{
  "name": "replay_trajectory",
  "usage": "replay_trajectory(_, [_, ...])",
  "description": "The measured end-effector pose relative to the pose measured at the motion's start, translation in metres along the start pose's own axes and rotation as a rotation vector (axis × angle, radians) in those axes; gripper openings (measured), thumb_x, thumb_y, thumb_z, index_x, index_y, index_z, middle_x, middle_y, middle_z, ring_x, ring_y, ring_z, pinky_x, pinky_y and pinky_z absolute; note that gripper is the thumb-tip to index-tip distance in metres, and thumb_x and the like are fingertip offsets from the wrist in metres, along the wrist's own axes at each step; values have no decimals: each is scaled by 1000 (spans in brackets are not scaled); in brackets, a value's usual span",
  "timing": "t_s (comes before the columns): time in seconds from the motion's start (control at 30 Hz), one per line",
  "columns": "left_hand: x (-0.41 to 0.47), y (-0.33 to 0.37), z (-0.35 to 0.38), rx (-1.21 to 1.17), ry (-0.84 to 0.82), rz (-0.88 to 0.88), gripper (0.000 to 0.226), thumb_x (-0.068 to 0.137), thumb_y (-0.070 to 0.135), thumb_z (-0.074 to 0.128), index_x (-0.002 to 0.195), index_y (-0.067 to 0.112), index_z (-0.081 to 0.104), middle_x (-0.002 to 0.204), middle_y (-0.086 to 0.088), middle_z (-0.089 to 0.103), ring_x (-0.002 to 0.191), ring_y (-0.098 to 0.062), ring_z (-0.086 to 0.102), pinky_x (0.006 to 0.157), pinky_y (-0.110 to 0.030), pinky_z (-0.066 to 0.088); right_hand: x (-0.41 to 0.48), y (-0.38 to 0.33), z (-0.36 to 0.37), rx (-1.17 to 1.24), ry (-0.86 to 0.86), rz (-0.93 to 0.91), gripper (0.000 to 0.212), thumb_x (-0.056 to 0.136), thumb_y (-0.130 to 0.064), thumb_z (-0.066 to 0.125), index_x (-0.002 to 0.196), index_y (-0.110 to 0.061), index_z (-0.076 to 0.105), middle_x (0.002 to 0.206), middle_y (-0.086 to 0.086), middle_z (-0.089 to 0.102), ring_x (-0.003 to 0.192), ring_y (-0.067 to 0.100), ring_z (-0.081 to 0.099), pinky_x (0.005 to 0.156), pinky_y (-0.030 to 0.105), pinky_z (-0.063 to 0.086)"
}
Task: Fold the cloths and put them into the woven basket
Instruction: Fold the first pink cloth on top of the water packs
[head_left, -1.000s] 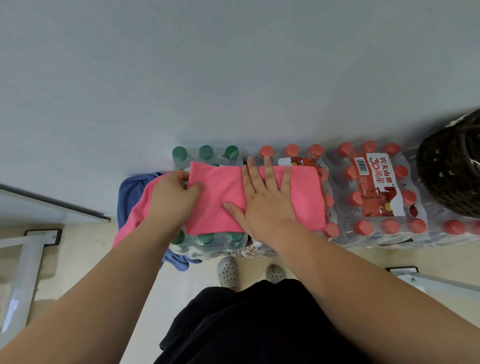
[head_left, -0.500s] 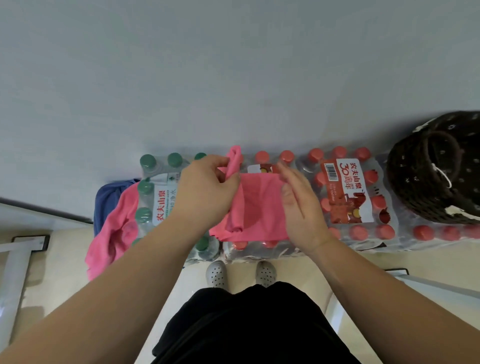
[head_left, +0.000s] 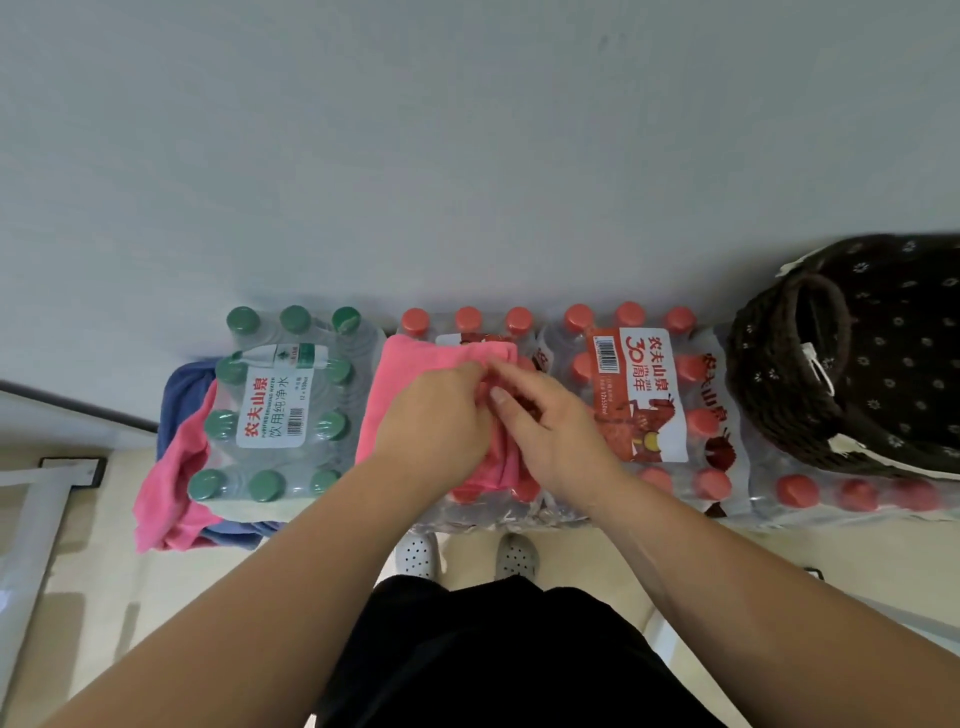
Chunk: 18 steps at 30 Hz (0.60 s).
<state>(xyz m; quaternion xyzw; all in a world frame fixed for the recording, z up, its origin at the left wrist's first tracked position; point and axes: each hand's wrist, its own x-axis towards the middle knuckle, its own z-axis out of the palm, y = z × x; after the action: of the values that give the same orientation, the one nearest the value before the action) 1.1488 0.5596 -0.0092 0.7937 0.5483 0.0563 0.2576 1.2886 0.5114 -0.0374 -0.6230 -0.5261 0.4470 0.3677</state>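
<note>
Where hands lifted it before, the pink cloth now lies flat.

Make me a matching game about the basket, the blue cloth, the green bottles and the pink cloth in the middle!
Things:
1 basket
2 blue cloth
3 green-cap pack
4 middle pink cloth

Places or states:
A pinched by left hand and right hand
B far right
C far left
D wrapped in clear plastic

Pairs: 1-B, 2-C, 3-D, 4-A
</note>
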Motion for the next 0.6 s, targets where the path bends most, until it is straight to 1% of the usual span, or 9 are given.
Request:
replay_trajectory(0.07, [-5,-10,0,51,189,37,31,92,24,47,114,19,69,94,-7,71,83,-31,65,71,-40,52,3,-1,-1,-80,-17,26,41,98,-27,60,139,-21,56,130,-8,55,122,4,50,112,31,39])
replay_trajectory(0.13, [-7,-21,3,165,324,54,45,87,36,43,120,16,67,115,-11,66,101,-38,60,83,-46,51,6,-2,-2,-150,-49,39,48,96,-33,62,142,-20,53,135,-4,53,124,7,49,111,29,39])
replay_trajectory(0.17, [-7,-26,4,218,277,32,58,86,43,38,132,16,59,134,-13,58,119,-39,53,97,-52,45,7,-3,-3,-188,-69,33,53,95,-37,64,143,-19,51,138,-3,52,125,8,48,110,27,38])
replay_trajectory(0.23, [-7,-32,12,271,68,-23,80,86,57,23,154,16,28,163,-10,22,149,-34,18,118,-58,17,9,-2,-5,-294,-100,-12,61,92,-43,65,145,-18,49,139,-2,49,126,10,46,109,26,36])
replay_trajectory(0.3, [-8,-39,25,307,-31,-35,88,87,66,9,159,16,5,167,-5,-5,153,-28,-10,121,-58,1,9,4,-6,-453,-77,-82,62,89,-48,65,142,-19,52,133,-4,49,123,13,47,107,32,40])
replay_trajectory(0.4, [-11,-42,39,344,-29,-52,94,87,74,6,158,13,-5,165,-7,-19,150,-27,-22,120,-59,-4,9,10,-14,-693,5,-178,59,84,-61,60,131,-25,62,125,-2,47,115,18,45,101,41,44])
replay_trajectory(0.47, [-10,-41,40,357,-32,-61,98,85,77,8,157,12,-8,163,-9,-23,149,-29,-25,120,-60,-6,10,8,-19,-804,18,-276,65,85,-68,50,135,-27,58,136,2,44,124,24,42,106,44,39])
replay_trajectory(0.53, [-8,-40,41,380,-34,-61,104,83,79,13,157,10,-11,162,-11,-27,148,-30,-27,119,-61,-6,14,3,-18,-917,-101,-377,77,90,-71,35,152,-25,36,159,6,24,146,29,22,119,46,21])
replay_trajectory(0.6, [-6,-40,41,396,-46,-63,112,77,84,15,156,9,-15,160,-12,-32,147,-31,-30,119,-61,-7,21,3,-14,-1056,-292,-395,89,90,-76,17,160,-21,6,167,3,-6,153,25,-11,123,51,-1])
